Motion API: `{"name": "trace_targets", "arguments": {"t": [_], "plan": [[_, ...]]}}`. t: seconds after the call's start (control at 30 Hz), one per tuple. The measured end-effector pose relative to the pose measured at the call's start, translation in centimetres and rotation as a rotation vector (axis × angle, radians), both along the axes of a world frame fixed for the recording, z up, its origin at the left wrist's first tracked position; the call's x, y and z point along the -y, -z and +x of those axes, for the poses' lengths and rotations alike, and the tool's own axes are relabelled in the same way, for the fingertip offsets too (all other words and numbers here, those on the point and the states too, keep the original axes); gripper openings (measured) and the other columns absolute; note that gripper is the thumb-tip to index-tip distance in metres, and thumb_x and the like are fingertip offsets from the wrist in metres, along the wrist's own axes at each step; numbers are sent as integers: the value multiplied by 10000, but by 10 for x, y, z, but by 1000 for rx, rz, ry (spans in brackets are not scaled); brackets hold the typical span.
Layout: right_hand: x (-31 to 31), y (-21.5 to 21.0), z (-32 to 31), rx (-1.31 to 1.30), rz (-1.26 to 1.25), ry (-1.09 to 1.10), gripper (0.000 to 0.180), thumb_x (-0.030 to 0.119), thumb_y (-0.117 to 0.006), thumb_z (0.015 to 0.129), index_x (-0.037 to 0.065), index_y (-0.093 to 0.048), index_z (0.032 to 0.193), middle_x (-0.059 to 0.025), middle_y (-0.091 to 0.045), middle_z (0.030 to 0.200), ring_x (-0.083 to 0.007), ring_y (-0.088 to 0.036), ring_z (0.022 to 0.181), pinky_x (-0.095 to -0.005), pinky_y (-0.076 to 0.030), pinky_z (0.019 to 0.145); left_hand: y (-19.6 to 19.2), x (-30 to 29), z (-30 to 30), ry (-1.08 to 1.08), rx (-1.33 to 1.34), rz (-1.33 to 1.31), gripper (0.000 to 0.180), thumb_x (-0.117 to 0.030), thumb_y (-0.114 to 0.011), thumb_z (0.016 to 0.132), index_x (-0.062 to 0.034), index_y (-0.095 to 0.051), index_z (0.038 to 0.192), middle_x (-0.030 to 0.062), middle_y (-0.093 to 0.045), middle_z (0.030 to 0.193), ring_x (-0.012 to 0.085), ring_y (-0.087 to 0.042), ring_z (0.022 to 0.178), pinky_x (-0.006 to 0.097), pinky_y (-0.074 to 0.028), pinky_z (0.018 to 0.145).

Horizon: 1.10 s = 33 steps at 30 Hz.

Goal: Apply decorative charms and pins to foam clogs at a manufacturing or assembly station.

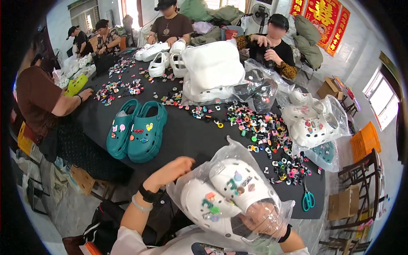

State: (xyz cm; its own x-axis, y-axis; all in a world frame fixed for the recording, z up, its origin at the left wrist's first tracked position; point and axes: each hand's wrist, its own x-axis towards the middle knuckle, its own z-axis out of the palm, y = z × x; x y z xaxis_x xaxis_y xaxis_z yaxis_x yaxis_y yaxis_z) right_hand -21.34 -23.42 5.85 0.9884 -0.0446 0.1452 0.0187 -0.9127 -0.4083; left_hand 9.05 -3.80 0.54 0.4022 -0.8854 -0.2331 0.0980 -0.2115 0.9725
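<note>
A pair of white clogs (244, 180) with colourful charms sits inside a clear plastic bag (231, 148) close to my body. My right hand (265, 219) shows through the plastic, its fingers wrapped around the heel end of the clogs. At the bag's upper left edge is my left hand (176, 170), with its fingers curled in; their tips are turned away, so what they hold is hidden. Beyond it on the black table (95, 125) stands a pair of teal clogs (146, 134), also decorated with charms.
Loose charms (263, 127) lie scattered to the right. Teal-handled scissors (308, 199) rest near the table's right edge. Bagged white clogs (312, 123) stand farther right, and a bulky white bag (214, 68) is mid-table. Several people sit around the table, one handling a lime-green clog (76, 85).
</note>
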Motion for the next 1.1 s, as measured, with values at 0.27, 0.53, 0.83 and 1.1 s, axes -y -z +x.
{"name": "trace_targets", "arguments": {"t": [0.27, 0.53, 0.83, 1.1], "plan": [[-5, 27, -47, -9, -121, -14, 480, 214, -704, 743, 93, -631, 1202, -103, -676, 1045, -272, -691, 816, -384, -570, 696, -10, 8, -33, 8, -49, -97, 112, -102, -693, 883, -43, -599, 869, -49, -591, 827, 17, -521, 776, 213, -432, 680], [0, 33, -53, 302, -142, -140, 362, 229, -644, 763, 112, -655, 1105, -54, -663, 972, -231, -672, 793, -348, -548, 624, -27, -37, -33, -412, 209, -438, 74, -90, -624, 886, -21, -596, 885, -11, -592, 823, 68, -526, 768, 225, -425, 713], [-8, 26, -42, 171, -130, -320, 310, 215, -560, 799, 95, -639, 1073, -40, -643, 953, -203, -636, 790, -319, -531, 554, -41, -3, -36, -349, -866, -301, 360, -281, -655, 845, 1, -652, 1069, 149, -677, 1110, 297, -647, 1050, 349, -487, 874], [-4, 31, -44, 191, -107, -253, 243, 192, -586, 804, 53, -611, 1002, -65, -605, 944, -217, -621, 830, -324, -533, 533, -19, -6, -25, -331, -530, -284, 356, -248, -663, 817, -5, -650, 1078, 144, -669, 1122, 282, -648, 992, 339, -485, 819]]}}
